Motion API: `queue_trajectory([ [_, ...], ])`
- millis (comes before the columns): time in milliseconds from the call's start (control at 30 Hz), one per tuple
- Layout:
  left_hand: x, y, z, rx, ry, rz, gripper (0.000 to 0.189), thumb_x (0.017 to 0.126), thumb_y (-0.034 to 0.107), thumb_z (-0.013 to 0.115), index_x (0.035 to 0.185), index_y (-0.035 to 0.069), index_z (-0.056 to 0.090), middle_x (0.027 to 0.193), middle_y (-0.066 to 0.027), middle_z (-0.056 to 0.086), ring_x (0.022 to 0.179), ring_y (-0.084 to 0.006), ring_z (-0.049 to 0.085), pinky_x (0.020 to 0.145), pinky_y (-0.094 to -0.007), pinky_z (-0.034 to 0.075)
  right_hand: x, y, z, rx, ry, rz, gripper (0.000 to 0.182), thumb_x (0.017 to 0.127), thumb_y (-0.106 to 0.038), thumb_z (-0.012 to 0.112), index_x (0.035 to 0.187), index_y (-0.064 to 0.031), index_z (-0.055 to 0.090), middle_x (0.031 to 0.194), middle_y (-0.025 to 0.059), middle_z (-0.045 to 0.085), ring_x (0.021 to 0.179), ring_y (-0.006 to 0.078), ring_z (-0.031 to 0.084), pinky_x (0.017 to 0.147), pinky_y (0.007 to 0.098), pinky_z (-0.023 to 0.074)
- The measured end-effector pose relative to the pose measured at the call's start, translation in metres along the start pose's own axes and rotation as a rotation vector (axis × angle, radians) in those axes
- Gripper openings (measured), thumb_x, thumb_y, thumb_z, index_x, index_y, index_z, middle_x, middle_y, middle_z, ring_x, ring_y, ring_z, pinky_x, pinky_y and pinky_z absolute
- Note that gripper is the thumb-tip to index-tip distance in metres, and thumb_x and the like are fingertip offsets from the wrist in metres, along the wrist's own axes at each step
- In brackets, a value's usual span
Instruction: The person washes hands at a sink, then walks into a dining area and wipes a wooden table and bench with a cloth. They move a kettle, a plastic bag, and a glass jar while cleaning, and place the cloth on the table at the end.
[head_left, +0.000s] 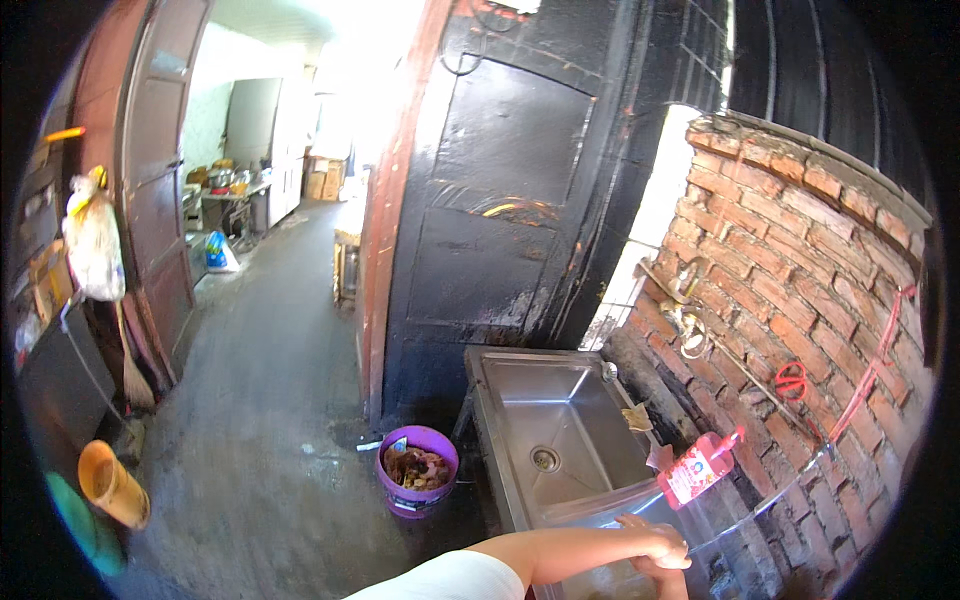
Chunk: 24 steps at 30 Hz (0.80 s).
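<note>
My two hands are together at the lower right, over the metal ledge beside a stainless steel sink. My left hand lies over my right hand, which is largely hidden beneath it; whether anything is between them does not show. Just above them a pink pump bottle with a printed label stands at the back of the sink. The steel basin holds no visible dishes, and its round drain shows. A clear hose runs down from the brick wall towards the ledge near my hands.
A purple bucket of scraps stands on the floor left of the sink. Red-handled scissors and taps are on the brick wall. An orange container and a broom are at the far left. A doorway opens onto another room.
</note>
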<state>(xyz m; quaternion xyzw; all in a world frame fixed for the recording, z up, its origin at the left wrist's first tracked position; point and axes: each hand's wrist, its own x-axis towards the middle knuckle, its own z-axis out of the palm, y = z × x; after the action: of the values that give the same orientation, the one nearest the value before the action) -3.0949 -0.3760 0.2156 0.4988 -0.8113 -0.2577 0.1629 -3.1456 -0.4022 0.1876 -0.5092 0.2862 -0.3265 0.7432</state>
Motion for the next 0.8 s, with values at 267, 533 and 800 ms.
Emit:
queue_trajectory([
  [267, 0.039, -0.025, 0.009, 0.228, 0.351, 0.49, 0.023, 0.069, 0.028, 0.05, 0.07, 0.006, 0.058, 0.074, -0.0124, 0.059, 0.069, -0.036, 0.054, 0.069, -0.0445, 0.041, -0.001, -0.013, -0.006, 0.638, 0.084, -0.066, 0.031, 0.075, -0.034, 0.052, 0.093, -0.009, 0.053, 0.084, 0.0084, 0.058, 0.08, 0.0192, 0.055, 0.066, 0.0331, 0.0438],
  [533, 0.047, -0.009, -0.002, -0.501, 0.85, -0.233, 0.011, 0.079, 0.028, 0.044, 0.081, 0.018, 0.049, 0.061, -0.0011, 0.053, 0.06, -0.0176, 0.053, 0.06, -0.0311, 0.037, 0.031, -0.01, -0.007, 0.653, 0.406, -0.159, 0.044, 0.075, -0.053, 0.045, 0.093, -0.0138, 0.052, 0.082, 0.0052, 0.058, 0.078, 0.017, 0.055, 0.063, 0.0296, 0.0428],
  [800, 0.091, -0.085, -0.006, -2.06, 0.277, -0.087, 0.011, 0.076, 0.009, 0.046, 0.086, 0.007, 0.051, 0.064, 0.0001, 0.048, 0.054, -0.0061, 0.045, 0.045, -0.0206, 0.036, 0.064, -0.003, -0.013, -0.76, 0.754, -0.67, 0.027, 0.072, -0.011, 0.053, 0.098, -0.0022, 0.051, 0.102, 0.0114, 0.051, 0.1, 0.0249, 0.048, 0.086, 0.043, 0.0359],
])
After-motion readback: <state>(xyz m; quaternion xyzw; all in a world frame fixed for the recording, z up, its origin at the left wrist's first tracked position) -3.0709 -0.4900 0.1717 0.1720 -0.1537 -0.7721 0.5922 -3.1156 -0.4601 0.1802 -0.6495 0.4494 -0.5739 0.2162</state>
